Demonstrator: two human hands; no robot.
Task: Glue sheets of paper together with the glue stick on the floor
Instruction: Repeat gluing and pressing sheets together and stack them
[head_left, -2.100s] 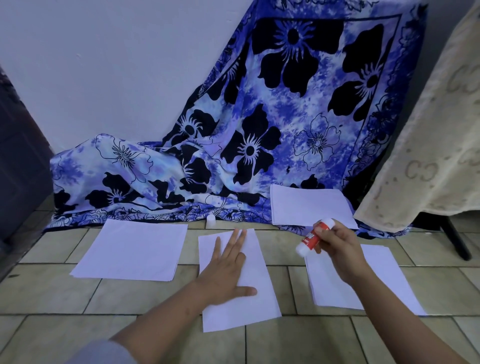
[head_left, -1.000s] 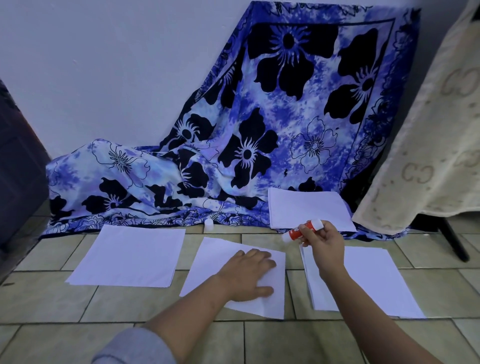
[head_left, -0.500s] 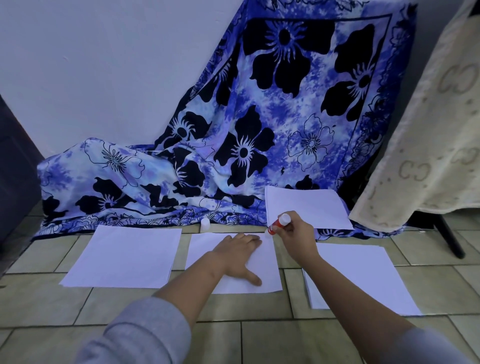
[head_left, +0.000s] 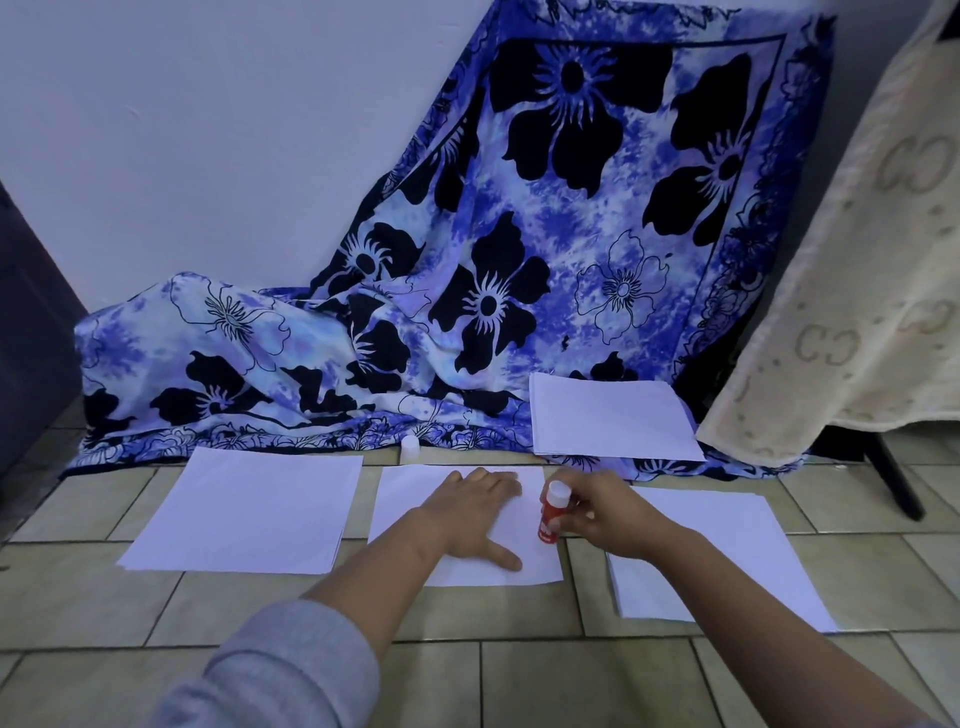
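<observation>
A red glue stick (head_left: 550, 514) is standing nearly upright, white end up, its lower end sitting at the right edge of the middle sheet (head_left: 410, 504) of paper. The right hand (head_left: 610, 514) is gripping it, fingers curled round the barrel. The left hand (head_left: 475, 512) is lying flat on the same sheet, fingers straight, thumb spread, holding nothing. More paper is lying on the tiled floor (head_left: 104, 623): a left stack (head_left: 249, 509) and a right stack (head_left: 727, 551) (each just beside the middle sheet). A white cap (head_left: 409, 448) is sitting by a blue floral cloth (head_left: 519, 260), which is carrying another paper stack (head_left: 608, 415).
</observation>
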